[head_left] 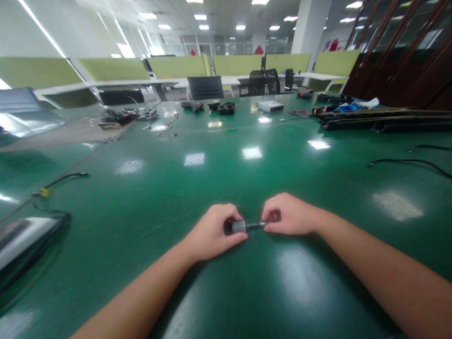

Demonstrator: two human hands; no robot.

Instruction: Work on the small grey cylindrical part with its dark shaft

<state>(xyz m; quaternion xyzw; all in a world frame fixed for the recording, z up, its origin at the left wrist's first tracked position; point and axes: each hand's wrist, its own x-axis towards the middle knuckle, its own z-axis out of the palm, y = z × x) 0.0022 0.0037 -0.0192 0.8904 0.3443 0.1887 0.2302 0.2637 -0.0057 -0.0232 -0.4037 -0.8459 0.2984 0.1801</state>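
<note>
A small grey metallic cylinder (239,227) with a thin dark shaft (253,225) lies low over the green table (219,183), near its middle front. Around the cylinder, on the left end, my left hand (215,231) is closed with thumb and fingers. My right hand (287,214) pinches the far right end of the shaft between thumb and fingertips. The shaft points from the cylinder toward the right hand. Too small to make out are the details of its tip.
Black cables lie at the left (67,178) and right (406,161). A device with a white edge (28,240) sits at the lower left. Along the back are a white box (270,106), tools, loose parts and long black rails (388,120).
</note>
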